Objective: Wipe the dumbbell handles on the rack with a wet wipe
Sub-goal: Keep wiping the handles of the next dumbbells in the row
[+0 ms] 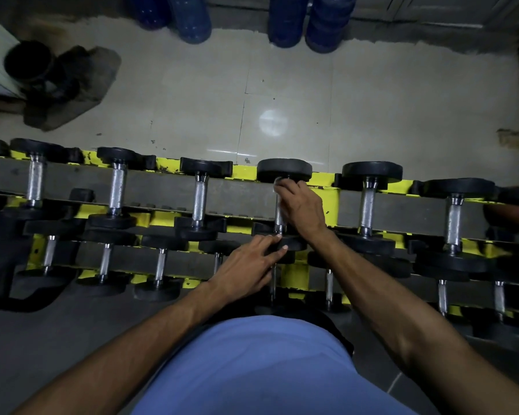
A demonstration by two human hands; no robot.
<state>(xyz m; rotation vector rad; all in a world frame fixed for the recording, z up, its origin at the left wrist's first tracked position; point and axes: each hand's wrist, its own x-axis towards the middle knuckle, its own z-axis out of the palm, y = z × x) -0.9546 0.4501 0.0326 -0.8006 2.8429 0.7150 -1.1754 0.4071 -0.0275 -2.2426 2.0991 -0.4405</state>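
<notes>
Dumbbell number four from the left in the top row (283, 169) is the one in play, dead centre of the frame. The right grip (301, 208) is curled around its handle (280, 218), with the wet wipe (280, 183) showing as a pale scrap bunched under the fingertips at the far end of the bar, hard against the far head. So the wipe is on the steel, at the top of the stroke.

The left grip (249, 266) holds nothing. Its fingers lie fairly straight, with the tips resting on the near head (292, 244), and it looks to be steadying the weight in its cradle on the yellow rack (246, 172).

My read is that the wiping step is mid-run on this handle. The bare knurling visible below the right grip, down toward the near collar, looks like the stretch left to cover. The next move calls for drawing the wipe down the bar toward the body, ideally with a twist to catch the underside, while the other hand braces the head.

After that, the neighbouring handle (367, 205) to the right of centre is the closest candidate. Which of the other bars have been cleaned, I can't tell from here.
</notes>
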